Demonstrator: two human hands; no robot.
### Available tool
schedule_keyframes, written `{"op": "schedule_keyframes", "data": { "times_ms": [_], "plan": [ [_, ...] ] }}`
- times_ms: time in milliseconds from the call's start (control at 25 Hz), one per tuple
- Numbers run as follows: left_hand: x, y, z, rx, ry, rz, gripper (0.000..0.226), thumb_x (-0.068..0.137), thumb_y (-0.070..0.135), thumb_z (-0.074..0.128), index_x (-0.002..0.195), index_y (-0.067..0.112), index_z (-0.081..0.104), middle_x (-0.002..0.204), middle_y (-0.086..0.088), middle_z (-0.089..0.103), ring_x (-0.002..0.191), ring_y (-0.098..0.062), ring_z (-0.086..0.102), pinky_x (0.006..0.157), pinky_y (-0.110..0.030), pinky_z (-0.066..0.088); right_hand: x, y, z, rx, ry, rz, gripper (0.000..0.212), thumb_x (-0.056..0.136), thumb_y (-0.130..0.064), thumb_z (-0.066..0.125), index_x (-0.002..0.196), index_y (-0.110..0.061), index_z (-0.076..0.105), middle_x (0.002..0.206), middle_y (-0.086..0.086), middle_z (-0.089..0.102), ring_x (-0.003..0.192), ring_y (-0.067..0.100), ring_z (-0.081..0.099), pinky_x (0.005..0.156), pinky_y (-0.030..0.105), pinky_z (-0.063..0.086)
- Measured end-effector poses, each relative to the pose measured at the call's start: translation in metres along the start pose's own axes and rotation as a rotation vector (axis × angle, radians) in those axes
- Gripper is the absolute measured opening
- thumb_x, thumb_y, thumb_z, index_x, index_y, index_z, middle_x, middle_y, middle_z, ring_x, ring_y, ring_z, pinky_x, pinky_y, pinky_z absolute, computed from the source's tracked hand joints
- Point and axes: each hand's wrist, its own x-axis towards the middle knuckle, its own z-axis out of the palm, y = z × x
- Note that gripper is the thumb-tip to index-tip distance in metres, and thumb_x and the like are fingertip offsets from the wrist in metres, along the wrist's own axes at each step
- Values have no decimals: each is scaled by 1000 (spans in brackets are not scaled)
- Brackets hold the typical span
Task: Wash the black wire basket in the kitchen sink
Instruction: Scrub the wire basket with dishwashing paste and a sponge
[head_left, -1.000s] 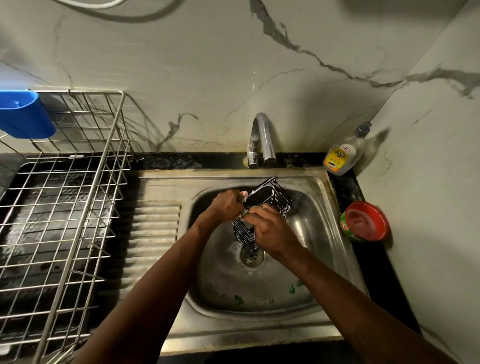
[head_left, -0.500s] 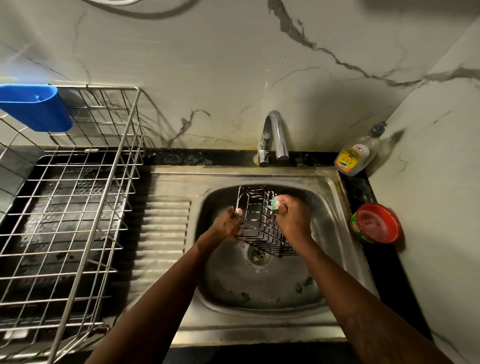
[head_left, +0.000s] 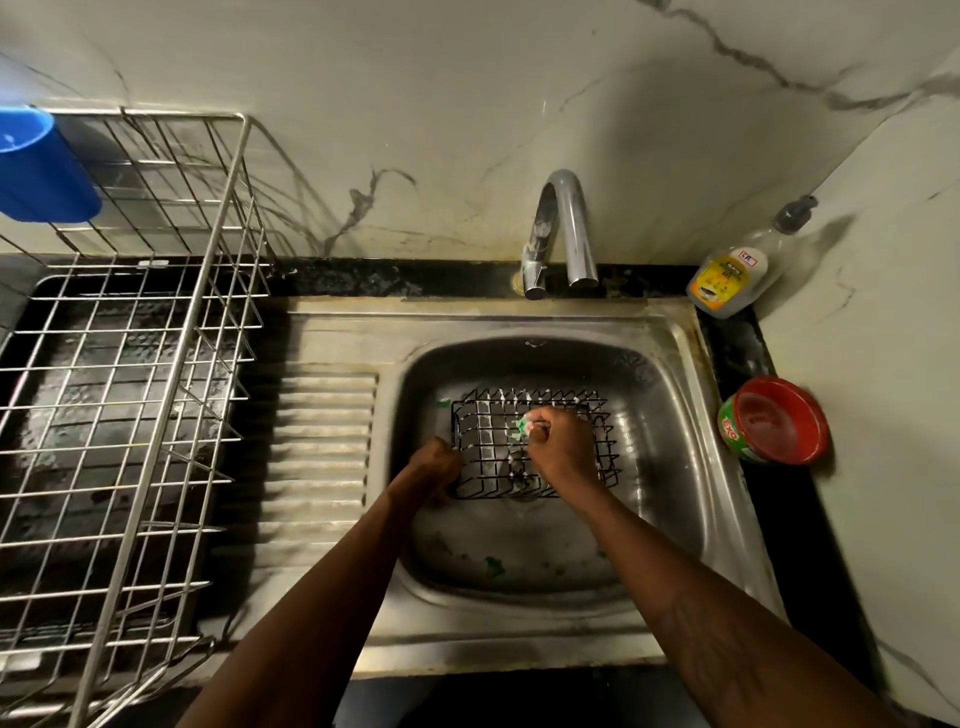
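Black wire basket (head_left: 483, 447) lies low in the bowl of the steel sink (head_left: 670, 405), over the drain (head_left: 525, 492), with its open grid facing up and white suds dotted along its far edge. Both of the person's arms reach down into the bowl. The left hand (head_left: 437, 463) is balled into a fist at the basket's left side, clamped on the wire there, though the fingers themselves are hidden from where I stand. The right hand (head_left: 562, 451) is over the middle of the basket, fingers curled and pinching a small green and white scrub pad (head_left: 524, 426), which is pressed against the wires. The 2 hands are close but not touching.

A few green scraps (head_left: 493, 566) lie on the bottom of the bowl, nearer the person. The curved chrome tap (head_left: 565, 228) stands behind the sink; I cannot tell whether water is running. To the right, on the dark counter, a soap bottle (head_left: 727, 280) leans in the corner and a red tub (head_left: 774, 422) sits just beside the sink's edge. To the left of the ribbed drainboard (head_left: 322, 441) stands a metal dish rack (head_left: 156, 415), with a blue cup (head_left: 36, 166) hung at its far corner.
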Motion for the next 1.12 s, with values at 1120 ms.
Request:
{"op": "schedule_keyframes", "data": {
  "times_ms": [1120],
  "plan": [
    [19,27,4,-85,-64,-99,35,94,42,69,108,14,54,109,-10,65,99,-30,67,84,-47,62,40,27,46,-169,222,-103,26,95,-1,57,116,-8,73,99,7,64,86,8,59,69,11,39]
  ]
}}
